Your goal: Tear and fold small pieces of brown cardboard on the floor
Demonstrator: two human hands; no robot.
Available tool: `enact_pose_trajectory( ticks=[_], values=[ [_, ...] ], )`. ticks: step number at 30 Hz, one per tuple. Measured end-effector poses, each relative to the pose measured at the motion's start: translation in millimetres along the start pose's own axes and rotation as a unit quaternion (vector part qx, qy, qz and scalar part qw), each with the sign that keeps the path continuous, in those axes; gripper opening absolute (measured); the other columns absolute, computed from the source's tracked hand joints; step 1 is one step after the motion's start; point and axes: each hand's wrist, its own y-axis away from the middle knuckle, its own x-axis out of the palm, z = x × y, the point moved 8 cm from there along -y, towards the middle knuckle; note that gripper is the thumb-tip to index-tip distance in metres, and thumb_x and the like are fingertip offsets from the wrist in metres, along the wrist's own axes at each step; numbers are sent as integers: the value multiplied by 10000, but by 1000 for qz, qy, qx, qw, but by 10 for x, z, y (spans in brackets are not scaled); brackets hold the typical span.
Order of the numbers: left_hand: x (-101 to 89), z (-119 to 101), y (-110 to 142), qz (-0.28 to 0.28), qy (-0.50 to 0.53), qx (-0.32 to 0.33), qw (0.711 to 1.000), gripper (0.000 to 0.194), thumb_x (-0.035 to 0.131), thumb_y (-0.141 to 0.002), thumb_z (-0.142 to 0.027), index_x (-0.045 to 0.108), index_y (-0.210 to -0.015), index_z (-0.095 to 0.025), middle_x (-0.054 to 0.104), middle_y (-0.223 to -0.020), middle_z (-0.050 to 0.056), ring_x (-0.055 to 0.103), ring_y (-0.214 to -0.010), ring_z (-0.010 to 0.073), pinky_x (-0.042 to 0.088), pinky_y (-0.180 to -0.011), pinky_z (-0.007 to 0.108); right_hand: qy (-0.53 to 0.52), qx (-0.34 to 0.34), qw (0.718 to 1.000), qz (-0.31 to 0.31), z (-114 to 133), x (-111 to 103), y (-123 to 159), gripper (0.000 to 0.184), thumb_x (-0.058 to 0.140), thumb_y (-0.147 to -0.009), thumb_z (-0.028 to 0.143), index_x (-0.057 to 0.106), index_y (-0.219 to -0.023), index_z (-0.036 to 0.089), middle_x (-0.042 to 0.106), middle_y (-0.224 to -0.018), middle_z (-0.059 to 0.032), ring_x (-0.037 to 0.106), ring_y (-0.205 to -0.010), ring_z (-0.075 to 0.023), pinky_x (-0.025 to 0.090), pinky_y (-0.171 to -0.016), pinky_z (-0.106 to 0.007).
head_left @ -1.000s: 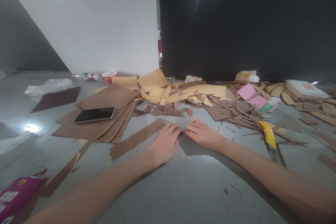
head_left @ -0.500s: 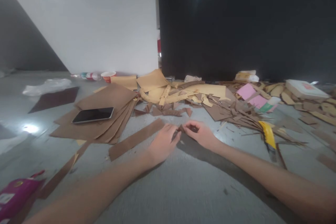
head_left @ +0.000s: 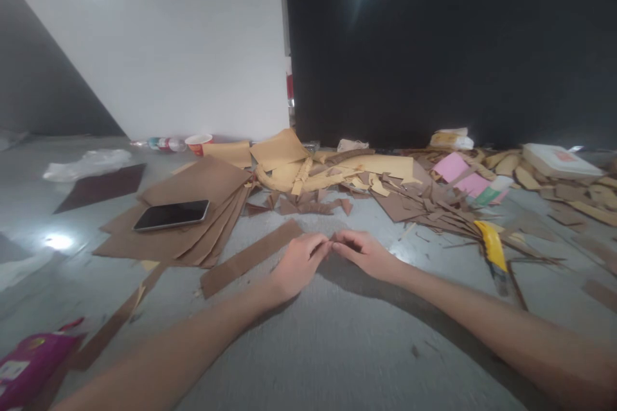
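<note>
Since the frame half a second ago, the fingertips have closed in over the small brown piece [head_left: 332,238], hiding most of it. The grey bench [head_left: 337,347] reaches back to a white panel [head_left: 193,45] and a black panel [head_left: 448,45]; scraps [head_left: 434,205] litter its far side, with a phone [head_left: 171,215] on brown sheets [head_left: 202,180] at left. The piece sits between the hands, mid-bench; its heading and long axis cannot be told. The left hand [head_left: 297,263] pinches it, fingers clenched, beside a brown strip [head_left: 250,257] slanting away rightward. The right hand [head_left: 369,253] grips it between thumb and curled fingers.
</note>
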Motion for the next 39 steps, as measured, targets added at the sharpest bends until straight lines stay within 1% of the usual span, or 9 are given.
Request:
enact_pose_trajectory(
  ticks=[6,12,18,22,24,26,29,33,39],
  values=[
    [0,-20,-3,3,-1,1,1000,381,446,-1080,-371,625,-793,-196,669,-759,-1,600,-736,154,401,-714,267,26,-30,999,-3,56,4,9,443,478,-1071,525,541,-770,206,559,-720,13,508,-691,-143,399,-658,-260],
    [-14,-9,-4,-4,7,-4,1000,400,439,-1086,-399,609,-788,-193,651,-755,-9,588,-726,145,395,-700,259,23,4,1000,3,-4,10,19,407,522,-1054,493,588,-780,200,558,-683,25,483,-629,-132,352,-597,-252],
    [-12,-1,-2,-5,15,-8,1000,413,438,-1092,-408,594,-778,-190,657,-748,-12,587,-714,137,386,-694,256,43,-8,999,-18,-16,1,47,358,556,-1031,463,578,-790,199,520,-636,43,443,-593,-123,333,-577,-252],
    [-16,11,-1,-11,24,-12,1000,415,443,-1086,-413,600,-774,-189,651,-732,-10,586,-698,139,393,-685,256,38,7,999,-17,-43,12,41,376,545,-1035,489,588,-795,201,523,-623,39,454,-585,-127,340,-568,-255],
    [-23,35,-4,-17,31,-26,999,424,444,-1082,-422,602,-766,-188,642,-711,-12,575,-674,138,389,-664,255,35,12,999,-35,-34,-21,40,390,529,-1040,508,606,-809,203,544,-644,24,483,-609,-138,367,-573,-255],
    [-36,59,-10,-25,33,-43,998,432,449,-1077,-425,599,-748,-188,639,-687,-13,568,-652,137,387,-650,254,32,7,997,-75,2,-95,52,386,528,-1037,527,611,-838,207,571,-706,4,517,-665,-150,401,-589,-253],
    [-54,66,-23,-35,32,-55,997,423,478,-1059,-412,599,-722,-187,651,-675,-8,584,-652,144,403,-655,256,19,-8,993,-118,58,-180,81,343,543,-1028,540,632,-958,217,616,-803,-17,566,-746,-166,452,-641,-259],
    [-45,72,-32,-31,42,-59,997,385,518,-1038,-386,624,-727,-185,654,-670,-9,597,-640,143,413,-632,245,19,0,996,-84,46,-127,81,338,539,-1035,521,671,-1150,232,633,-804,-13,577,-740,-167,465,-644,-264],
    [-42,100,-29,-32,44,-63,997,348,567,-1012,-376,685,-748,-181,690,-676,0,619,-639,151,432,-622,248,-18,19,999,-43,-16,-65,62,346,541,-1042,516,674,-1140,211,655,-815,-24,574,-714,-156,454,-633,-264]
  ],
)
